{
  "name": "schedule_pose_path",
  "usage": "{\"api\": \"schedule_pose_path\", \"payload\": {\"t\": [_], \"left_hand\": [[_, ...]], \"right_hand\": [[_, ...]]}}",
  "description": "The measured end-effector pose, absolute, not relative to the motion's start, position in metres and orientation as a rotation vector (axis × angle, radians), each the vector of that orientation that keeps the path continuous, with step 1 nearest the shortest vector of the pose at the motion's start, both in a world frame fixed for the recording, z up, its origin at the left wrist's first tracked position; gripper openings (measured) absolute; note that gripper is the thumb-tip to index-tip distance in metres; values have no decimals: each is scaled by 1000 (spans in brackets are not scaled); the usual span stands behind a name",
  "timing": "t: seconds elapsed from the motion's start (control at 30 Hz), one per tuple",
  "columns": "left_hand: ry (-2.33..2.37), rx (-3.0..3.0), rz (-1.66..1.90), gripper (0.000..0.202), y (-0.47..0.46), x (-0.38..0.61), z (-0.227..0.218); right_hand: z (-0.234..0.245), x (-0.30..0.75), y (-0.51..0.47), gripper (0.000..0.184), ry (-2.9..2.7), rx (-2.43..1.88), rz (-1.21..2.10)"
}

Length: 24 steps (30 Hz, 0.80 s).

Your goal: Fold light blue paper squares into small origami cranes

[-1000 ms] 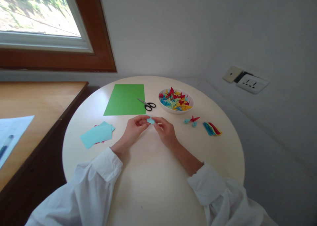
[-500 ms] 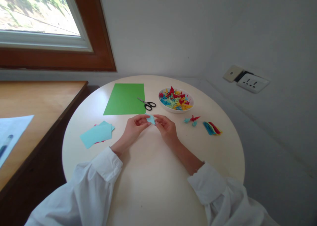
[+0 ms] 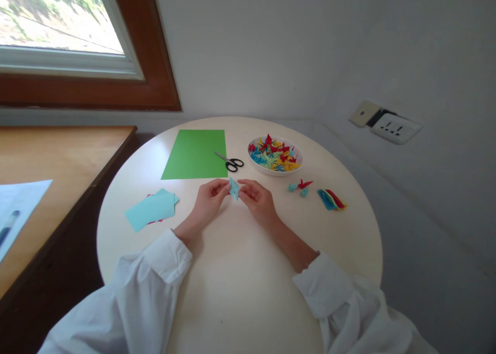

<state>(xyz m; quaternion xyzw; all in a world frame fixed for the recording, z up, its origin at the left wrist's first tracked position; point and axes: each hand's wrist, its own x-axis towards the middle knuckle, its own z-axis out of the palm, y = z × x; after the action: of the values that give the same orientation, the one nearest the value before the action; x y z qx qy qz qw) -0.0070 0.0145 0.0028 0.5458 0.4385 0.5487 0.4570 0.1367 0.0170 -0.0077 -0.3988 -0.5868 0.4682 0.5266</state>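
Between my hands, above the middle of the round white table [image 3: 232, 287], is a small light-blue folded paper [image 3: 234, 188] in a narrow diamond shape. My left hand [image 3: 211, 199] pinches its left edge between thumb and fingers. The thumb and fingertips of my right hand [image 3: 258, 199] close on its right side. Just beyond the paper lie black-handled scissors [image 3: 233, 164], their blades over the corner of a green sheet [image 3: 196, 155]. Left of my left hand rests a loose pile of light-blue paper pieces [image 3: 153, 210] with some red showing underneath.
A white bowl [image 3: 253, 164] full of colourful paper cranes stands at the back right. Nearer are several small red and light-blue folded pieces [image 3: 304, 185] and a fanned bundle of coloured paper [image 3: 332, 200]. A wooden desk [image 3: 58, 152] adjoins on the left.
The light-blue paper has turned between my fingers and now shows an upright diamond face. My left thumb has shifted up along it; both arms stay nearly where they were.
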Motion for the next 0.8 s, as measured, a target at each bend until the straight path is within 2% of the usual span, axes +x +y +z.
{"api": "schedule_pose_path", "payload": {"t": [0.33,0.57,0.8], "left_hand": [[1130,1514,1288,17,11,-4,6],[1092,1508,1321,17,10,-4,2],[1058,1459,1342,24,8,-3,4]], "right_hand": [[-10,136,17,11,-1444,-988,1030],[-9,135,18,12,-1323,-1022,1137],[-9,133,20,22,-1194,-962,1222]]}}
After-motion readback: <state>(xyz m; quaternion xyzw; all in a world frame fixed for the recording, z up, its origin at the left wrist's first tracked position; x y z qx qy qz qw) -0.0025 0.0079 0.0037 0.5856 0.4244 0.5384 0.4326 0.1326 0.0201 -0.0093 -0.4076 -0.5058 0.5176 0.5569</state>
